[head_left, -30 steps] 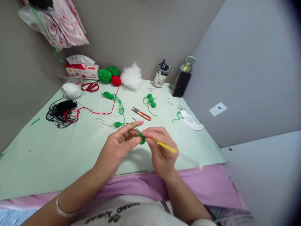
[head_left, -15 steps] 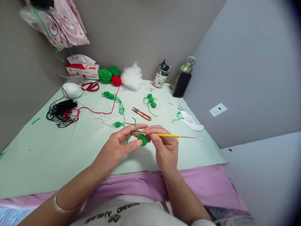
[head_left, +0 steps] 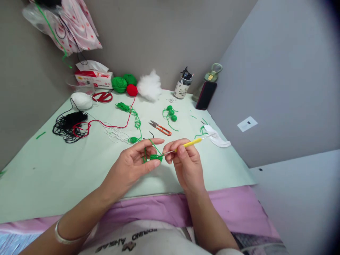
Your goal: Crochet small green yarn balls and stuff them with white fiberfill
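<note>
Between thumb and fingers, my left hand (head_left: 132, 160) pinches a small green crochet piece (head_left: 156, 158). Green yarn (head_left: 154, 145) runs from the raised left index finger down to the piece. My right hand (head_left: 187, 160) grips a crochet hook (head_left: 192, 143) by its yellow handle, the shaft slanting down to the left. The hook's tip meets the top edge of the crochet piece; whether it is inside a stitch I cannot tell. Just beyond the hands lie orange thread snips (head_left: 160, 128) and a little green yarn ball (head_left: 133, 140).
Small green balls (head_left: 171, 112), white stuffing (head_left: 149, 86), a red yarn ball (head_left: 132, 90) and green yarn balls (head_left: 119, 85) lie farther back. Black yarn (head_left: 69, 124) and red scissors (head_left: 102, 97) are at left. A phone (head_left: 206, 95) leans against a bottle (head_left: 212, 75); white fabric (head_left: 217, 136) lies right.
The hook has swung from nearly level to a slant, its far end rising. My right hand has turned and drawn slightly away from the left. The crochet piece has tipped and shifted slightly left.
</note>
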`<state>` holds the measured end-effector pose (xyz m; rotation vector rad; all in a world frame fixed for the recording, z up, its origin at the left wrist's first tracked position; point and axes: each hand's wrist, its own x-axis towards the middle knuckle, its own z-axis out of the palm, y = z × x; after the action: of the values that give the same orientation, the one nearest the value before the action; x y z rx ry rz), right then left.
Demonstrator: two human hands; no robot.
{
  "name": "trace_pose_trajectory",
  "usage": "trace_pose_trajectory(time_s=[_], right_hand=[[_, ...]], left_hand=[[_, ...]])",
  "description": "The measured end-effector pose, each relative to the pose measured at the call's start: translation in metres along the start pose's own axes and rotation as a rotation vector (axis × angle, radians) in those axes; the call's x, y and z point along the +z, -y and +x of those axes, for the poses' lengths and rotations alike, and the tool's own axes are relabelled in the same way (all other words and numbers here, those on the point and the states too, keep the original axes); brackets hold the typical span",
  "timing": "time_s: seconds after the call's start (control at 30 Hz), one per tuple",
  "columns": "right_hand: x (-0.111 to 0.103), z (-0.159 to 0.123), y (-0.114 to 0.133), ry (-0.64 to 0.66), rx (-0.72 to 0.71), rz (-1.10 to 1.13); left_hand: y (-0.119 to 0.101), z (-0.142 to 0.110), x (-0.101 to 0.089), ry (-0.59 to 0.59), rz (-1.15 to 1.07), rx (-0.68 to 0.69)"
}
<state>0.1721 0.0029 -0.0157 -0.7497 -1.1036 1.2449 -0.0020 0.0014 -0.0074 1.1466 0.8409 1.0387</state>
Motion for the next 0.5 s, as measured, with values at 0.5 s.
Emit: trace_pose_trajectory(time_s=[0.5], right_hand=[[-0.0016,-0.0025,0.0009,0.037,-0.059,0.006]], left_hand=[[-0.0059,-0.0030,0.0002,-0.024,0.139,0.025]])
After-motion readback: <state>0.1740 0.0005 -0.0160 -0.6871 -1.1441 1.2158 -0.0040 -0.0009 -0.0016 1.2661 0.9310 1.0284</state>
